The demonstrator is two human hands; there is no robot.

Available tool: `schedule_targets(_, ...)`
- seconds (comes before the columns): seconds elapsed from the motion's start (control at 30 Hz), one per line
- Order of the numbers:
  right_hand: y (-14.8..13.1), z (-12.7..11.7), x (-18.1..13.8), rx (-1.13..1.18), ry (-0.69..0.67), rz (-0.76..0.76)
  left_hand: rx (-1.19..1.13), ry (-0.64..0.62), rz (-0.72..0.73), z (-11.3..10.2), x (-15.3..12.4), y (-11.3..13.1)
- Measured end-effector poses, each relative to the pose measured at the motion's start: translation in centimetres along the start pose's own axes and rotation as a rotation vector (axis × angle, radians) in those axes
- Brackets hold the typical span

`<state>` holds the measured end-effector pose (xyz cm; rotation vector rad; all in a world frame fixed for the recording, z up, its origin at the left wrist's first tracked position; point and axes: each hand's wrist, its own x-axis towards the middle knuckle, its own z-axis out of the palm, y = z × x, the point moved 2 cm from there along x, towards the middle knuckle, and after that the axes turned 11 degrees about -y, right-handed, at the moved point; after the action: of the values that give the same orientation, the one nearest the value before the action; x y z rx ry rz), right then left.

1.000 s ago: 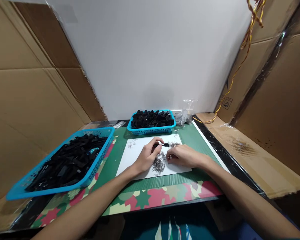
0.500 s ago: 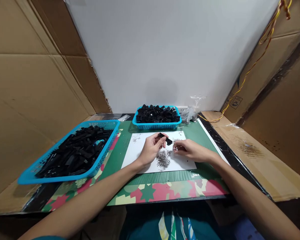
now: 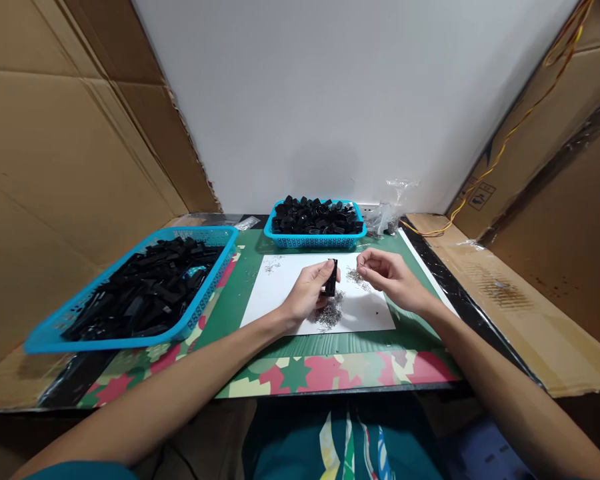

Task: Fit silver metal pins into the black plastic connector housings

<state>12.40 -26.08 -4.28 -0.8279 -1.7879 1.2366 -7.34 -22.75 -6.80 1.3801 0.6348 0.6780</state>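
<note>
Between the thumb and fingers of my left hand (image 3: 306,288) stands a small black plastic piece (image 3: 332,279), held nearly upright over the white sheet (image 3: 260,307). Just below it lies a dark pile of tiny metal parts (image 3: 330,316). My right hand (image 3: 391,279) is to the right, thumb and forefinger pinched together; whatever is between them is too small to name. Beside those fingertips is a second, lighter pile of tiny metal parts (image 3: 356,276). A few more loose metal bits (image 3: 272,265) lie at the sheet's far left corner.
A large blue basket (image 3: 125,345) of long black plastic pieces stands on the left. Behind the sheet is a smaller blue basket (image 3: 314,240) of short black pieces, with clear plastic bags (image 3: 383,219) beside it. Cardboard walls flank the table; a yellow wire (image 3: 513,130) hangs at right.
My left hand has turned the black piece from slanted to nearly upright. My right hand has moved away from it, up and right to the lighter pile. The view has shifted slightly.
</note>
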Motion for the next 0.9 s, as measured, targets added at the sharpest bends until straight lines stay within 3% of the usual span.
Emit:
schedule_targets(0.13,0.5,0.1,0.1,-0.009,0.009,0.000,-0.080,-0.129,-0.052,0.5,-0.2,0.3)
schedule_targets(0.4,0.9,1.0,0.0,-0.110,-0.007,0.006,-0.176,-0.211,-0.144,1.1,-0.3,0.5)
schedule_targets(0.63,0.9,0.8,-0.1,-0.319,0.049,-0.003,-0.219,-0.192,-0.134,1.0,-0.1,0.0)
schedule_targets(0.9,0.2,2.0,-1.1,-0.551,0.220,-0.181,-0.337,-0.187,-0.022,0.7,-0.2,1.2)
